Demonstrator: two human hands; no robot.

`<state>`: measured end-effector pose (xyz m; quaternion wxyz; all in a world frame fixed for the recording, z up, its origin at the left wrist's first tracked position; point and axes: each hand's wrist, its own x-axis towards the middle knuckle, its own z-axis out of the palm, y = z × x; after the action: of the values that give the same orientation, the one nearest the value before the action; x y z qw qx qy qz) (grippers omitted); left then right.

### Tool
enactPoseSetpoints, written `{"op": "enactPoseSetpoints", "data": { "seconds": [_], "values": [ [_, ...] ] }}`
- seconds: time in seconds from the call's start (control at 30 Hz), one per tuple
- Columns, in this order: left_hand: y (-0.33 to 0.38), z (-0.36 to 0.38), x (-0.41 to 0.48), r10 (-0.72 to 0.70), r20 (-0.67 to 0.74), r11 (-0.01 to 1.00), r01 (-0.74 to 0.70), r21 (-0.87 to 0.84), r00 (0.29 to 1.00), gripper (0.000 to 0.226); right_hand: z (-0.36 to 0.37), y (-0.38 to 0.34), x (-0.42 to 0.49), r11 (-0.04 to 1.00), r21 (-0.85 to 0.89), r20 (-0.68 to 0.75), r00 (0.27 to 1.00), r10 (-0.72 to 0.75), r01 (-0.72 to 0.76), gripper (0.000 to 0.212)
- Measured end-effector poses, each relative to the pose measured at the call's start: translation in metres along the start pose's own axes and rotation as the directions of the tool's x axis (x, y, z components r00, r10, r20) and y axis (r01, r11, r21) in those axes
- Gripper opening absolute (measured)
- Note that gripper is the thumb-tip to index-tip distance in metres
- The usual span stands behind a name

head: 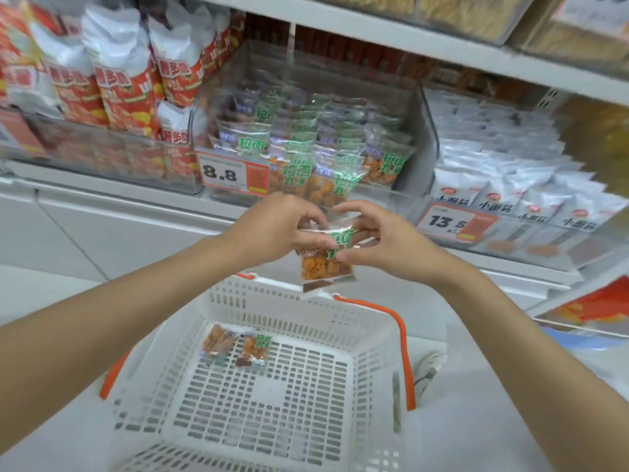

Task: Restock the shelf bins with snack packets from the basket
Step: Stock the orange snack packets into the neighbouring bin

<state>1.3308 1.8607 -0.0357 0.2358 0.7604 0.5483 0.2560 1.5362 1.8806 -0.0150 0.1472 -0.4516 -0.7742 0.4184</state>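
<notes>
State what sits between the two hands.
A clear snack packet, pinched by the left hand and right hand, above the basket; head view.

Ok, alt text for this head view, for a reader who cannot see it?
The left hand and right hand together pinch a clear snack packet of orange balls with green lettering above a white slotted plastic basket, facing a clear shelf bin of matching packets. Two more packets lie in the basket.

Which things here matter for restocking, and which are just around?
In the job: held packet, pinched by left hand and right hand; two loose packets in the basket; middle bin of matching packets.
Just around: red bags, white packets, price tags.
</notes>
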Motion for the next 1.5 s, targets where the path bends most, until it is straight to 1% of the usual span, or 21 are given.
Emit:
{"op": "enactPoseSetpoints", "data": {
  "seconds": [0.07,0.17,0.27,0.3,0.37,0.5,0.57,0.63,0.7,0.77,0.83,0.87,0.93,1.0,1.07,1.13,1.27,1.33,1.4,1.47,1.5],
  "values": [
    [0.021,-0.013,0.019,0.045,-0.077,0.998,-0.048,-0.037,0.996,0.046,-0.023,-0.014,-0.001,0.989,-0.136,-0.083,0.994,-0.078,0.066,0.052],
    [0.051,-0.036,0.055,0.115,-0.162,0.985,-0.134,-0.109,0.980,0.037,-0.066,-0.034,-0.002,0.961,-0.253,-0.243,0.955,-0.171,0.108,0.038],
    [0.069,-0.057,0.093,0.152,-0.133,0.949,-0.182,-0.256,0.979,0.030,-0.106,-0.046,0.004,0.958,-0.270,-0.399,0.895,-0.202,0.096,0.034],
    [0.070,-0.062,0.105,0.148,-0.112,0.948,-0.174,-0.268,0.983,0.030,-0.115,-0.047,0.008,0.957,-0.277,-0.421,0.884,-0.204,0.089,0.032],
    [0.067,-0.065,0.129,0.141,-0.114,0.967,-0.161,-0.198,0.983,0.032,-0.124,-0.044,0.020,0.940,-0.337,-0.422,0.883,-0.203,0.055,0.029],
    [0.054,-0.057,0.164,0.104,-0.109,0.990,-0.113,-0.080,0.989,0.039,-0.132,-0.035,0.050,0.850,-0.526,-0.377,0.907,-0.185,-0.045,0.036],
    [0.046,-0.048,0.174,0.074,-0.091,0.996,-0.077,-0.037,0.993,0.044,-0.135,-0.029,0.066,0.752,-0.650,-0.337,0.929,-0.153,-0.112,0.043],
    [0.041,-0.037,0.180,0.078,-0.056,0.996,-0.075,0.053,0.995,0.044,-0.132,-0.023,0.080,0.623,-0.765,-0.286,0.953,-0.097,-0.166,0.042],
    [0.035,-0.027,0.183,0.083,-0.024,0.986,-0.079,0.150,0.996,0.041,-0.126,-0.019,0.091,0.511,-0.839,-0.254,0.965,-0.064,-0.187,0.035],
    [0.028,-0.021,0.186,0.076,0.002,0.974,-0.075,0.213,0.997,0.039,-0.117,-0.019,0.097,0.371,-0.905,-0.245,0.968,-0.058,-0.207,0.030],
    [0.021,-0.017,0.187,0.062,0.037,0.957,-0.070,0.280,0.997,0.038,-0.107,-0.019,0.101,0.239,-0.947,-0.229,0.973,-0.026,-0.217,0.037],
    [0.018,-0.015,0.187,0.055,0.052,0.951,-0.068,0.301,0.997,0.038,-0.102,-0.018,0.103,0.198,-0.957,-0.219,0.976,-0.008,-0.213,0.039],
    [0.013,-0.012,0.186,0.055,0.068,0.950,-0.073,0.304,0.996,0.040,-0.096,-0.014,0.106,0.153,-0.966,-0.209,0.978,0.010,-0.208,0.034],
    [0.009,-0.011,0.186,0.051,0.055,0.960,-0.064,0.274,0.997,0.046,-0.095,-0.013,0.106,0.146,-0.967,-0.204,0.978,0.031,-0.206,0.037],
    [0.007,-0.011,0.184,0.042,0.040,0.962,-0.052,0.269,0.998,0.044,-0.099,-0.016,0.105,0.182,-0.965,-0.184,0.982,0.047,-0.190,0.043],
    [0.007,-0.011,0.183,0.030,0.039,0.956,-0.040,0.290,0.999,0.041,-0.102,-0.017,0.105,0.206,-0.963,-0.171,0.985,0.031,-0.174,0.044],
    [0.009,-0.009,0.183,0.020,0.034,0.952,-0.029,0.304,0.999,0.039,-0.101,-0.015,0.108,0.173,-0.967,-0.189,0.982,0.024,-0.190,0.044],
    [0.008,-0.010,0.182,0.020,0.042,0.955,-0.032,0.294,0.999,0.041,-0.100,-0.015,0.110,0.150,-0.969,-0.196,0.980,0.031,-0.198,0.044],
    [0.007,-0.013,0.181,0.025,0.053,0.964,-0.038,0.265,0.998,0.041,-0.101,-0.015,0.111,0.150,-0.968,-0.195,0.980,0.041,-0.199,0.043],
    [0.007,-0.018,0.177,0.027,0.045,0.974,-0.037,0.222,0.999,0.039,-0.104,-0.018,0.110,0.183,-0.964,-0.190,0.981,0.046,-0.195,0.043],
    [0.009,-0.022,0.174,0.027,0.030,0.979,-0.033,0.200,0.999,0.038,-0.106,-0.020,0.108,0.216,-0.958,-0.181,0.982,0.042,-0.186,0.042]
  ]
}}
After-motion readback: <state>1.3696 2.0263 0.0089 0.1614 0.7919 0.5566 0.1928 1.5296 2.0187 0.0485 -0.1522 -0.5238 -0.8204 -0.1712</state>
